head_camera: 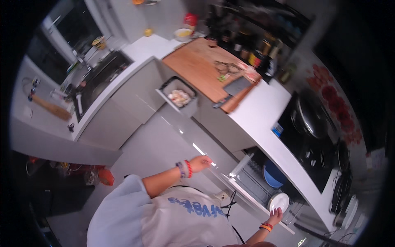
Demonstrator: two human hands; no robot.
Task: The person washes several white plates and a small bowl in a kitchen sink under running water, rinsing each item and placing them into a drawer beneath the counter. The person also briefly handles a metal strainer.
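Observation:
My left hand [201, 163], with red and grey bands on its wrist, hangs over the floor to the left of the open drawer; nothing shows in it, and its fingers are blurred. At the front right of the wire-racked drawer [247, 197], the fingers of my right hand [276, 215] overlap the lower rim of a white plate [279, 202]. Whether they grip it is not clear. Behind that plate a blue bowl or plate [274, 175] stands tilted in the rack.
A cleaver [237, 86] lies on the wooden cutting board [191, 63]. An open waste bin [191, 106] hangs at the cabinet front. The hob [304, 151] holds a lidded pan [310, 119]. At left is a sink [101, 74]. A black cable [229, 207] hangs near my body.

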